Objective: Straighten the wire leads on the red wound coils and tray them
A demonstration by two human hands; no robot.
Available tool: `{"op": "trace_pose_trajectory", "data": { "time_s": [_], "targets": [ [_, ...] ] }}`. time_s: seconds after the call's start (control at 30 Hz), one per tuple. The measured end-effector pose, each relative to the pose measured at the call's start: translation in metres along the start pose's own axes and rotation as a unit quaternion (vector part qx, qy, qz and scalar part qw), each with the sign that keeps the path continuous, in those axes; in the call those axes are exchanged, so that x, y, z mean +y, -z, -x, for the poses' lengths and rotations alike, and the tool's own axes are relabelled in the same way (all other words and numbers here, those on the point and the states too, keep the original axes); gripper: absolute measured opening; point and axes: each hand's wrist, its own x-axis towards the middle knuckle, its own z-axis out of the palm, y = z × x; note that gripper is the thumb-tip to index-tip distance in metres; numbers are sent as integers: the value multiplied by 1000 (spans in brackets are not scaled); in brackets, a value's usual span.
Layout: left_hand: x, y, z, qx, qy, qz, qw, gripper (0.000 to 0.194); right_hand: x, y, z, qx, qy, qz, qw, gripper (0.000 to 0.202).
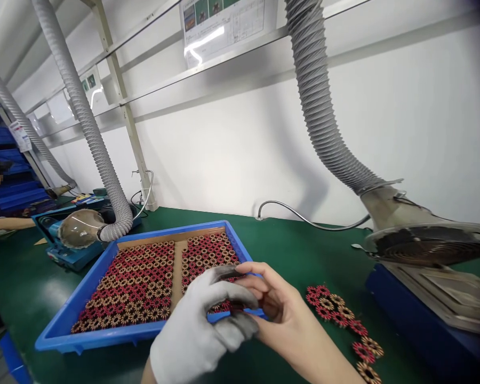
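Note:
My left hand [200,320], in a white glove with dark grey fingertips, is curled closed in front of the tray. Its fingertips meet those of my bare right hand [286,309], whose fingers are also bent inward. Whatever sits between the fingers is mostly hidden; only a dark, reddish patch shows there. Behind the hands, a blue tray [104,344] holds many flower-shaped red and tan rings [138,277], like small wound motor stators, in two blocks split by a cardboard strip [177,277]. Right of my right hand, several loose rings [324,302] lie in a curved line on the green table.
A blue machine with a metal plate [436,293] stands at the right under an extraction hood [432,240] with a grey hose [316,96]. Another hood [82,228] sits behind the tray's left side. A co-worker's arm [16,223] reaches in at far left.

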Motion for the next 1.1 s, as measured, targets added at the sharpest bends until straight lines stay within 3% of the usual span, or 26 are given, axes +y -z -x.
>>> {"op": "trace_pose_trajectory", "data": {
  "time_s": [0.23, 0.3, 0.37, 0.43, 0.5, 0.63, 0.77, 0.87, 0.97, 1.03, 1.1],
  "targets": [
    [-6, -1, -2, 109, 57, 76, 989, 11, 0, 1, -1, 32, -2, -75, 997, 48],
    [-6, 1, -1, 92, 56, 49, 993, 27, -1, 1, 0, 33, -8, -52, 998, 53],
    [-4, 2, 0, 41, 42, -11, 998, 41, -2, 0, 1, 33, -20, -29, 999, 55],
    [-1, 2, -1, -20, 24, -53, 998, 35, -3, -1, 2, 35, -29, -17, 999, 57],
    [2, 1, -1, -42, 17, -48, 998, 23, -3, -2, 2, 31, -26, -18, 999, 58],
    [0, 1, 0, 49, 37, 38, 997, 15, 1, 1, -3, 9, -8, -72, 997, 48],
    [-13, 5, 0, 142, 7, 137, 980, 15, 8, 7, -6, 57, -38, -168, 983, 39],
    [-18, 6, -4, 190, 14, 184, 964, 17, 10, 7, -6, 54, -60, -231, 970, 36],
    [-14, 3, -10, 144, 67, 151, 976, 42, 11, 6, -6, 39, -67, -238, 968, 32],
    [-10, 0, -13, 109, 76, 148, 980, 35, 11, 4, -6, 43, -74, -233, 969, 32],
    [-9, -4, -16, 112, 66, 186, 974, 19, 11, 3, -7, 40, -74, -228, 970, 31]
  ]
}}
